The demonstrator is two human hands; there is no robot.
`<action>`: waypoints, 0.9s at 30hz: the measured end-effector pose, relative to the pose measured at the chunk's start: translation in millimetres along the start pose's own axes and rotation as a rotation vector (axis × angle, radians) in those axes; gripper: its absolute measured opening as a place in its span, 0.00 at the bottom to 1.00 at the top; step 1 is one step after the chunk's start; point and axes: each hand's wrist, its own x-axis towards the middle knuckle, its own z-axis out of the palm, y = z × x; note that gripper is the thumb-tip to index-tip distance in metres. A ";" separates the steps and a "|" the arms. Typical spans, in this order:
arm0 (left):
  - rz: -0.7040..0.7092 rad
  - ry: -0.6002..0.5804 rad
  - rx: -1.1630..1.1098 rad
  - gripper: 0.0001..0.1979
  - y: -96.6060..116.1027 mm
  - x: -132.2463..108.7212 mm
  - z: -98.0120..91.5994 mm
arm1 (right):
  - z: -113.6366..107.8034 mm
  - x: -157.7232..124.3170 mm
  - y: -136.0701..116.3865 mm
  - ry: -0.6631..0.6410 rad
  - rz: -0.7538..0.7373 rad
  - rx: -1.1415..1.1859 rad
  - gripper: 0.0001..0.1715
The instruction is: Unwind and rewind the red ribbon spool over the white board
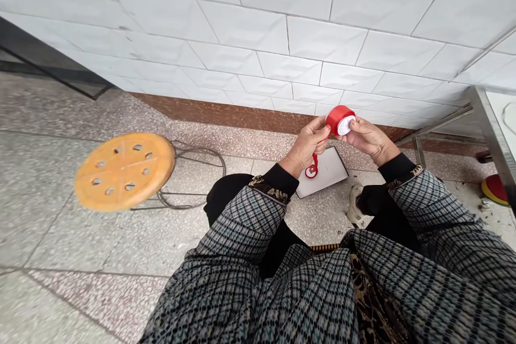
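Note:
Between my two hands is a roll of red ribbon with a white printed label on its side. My right hand grips the roll, its thumb on the label. At the roll's left edge, my left hand pinches the ribbon's red strip between thumb and fingers. A loose length of red ribbon hangs curled below my left hand, in front of a white sheet or flat box with a dark edge on the floor.
An orange round stool top with holes and thin metal legs is at the left. White wall tiles rise ahead. A metal-framed table stands at the right, near a red and yellow round object.

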 end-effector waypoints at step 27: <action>-0.048 0.075 0.221 0.13 13.6 -6.0 -9.6 | -22.0 -3.4 -35.7 0.018 -0.125 -0.705 0.42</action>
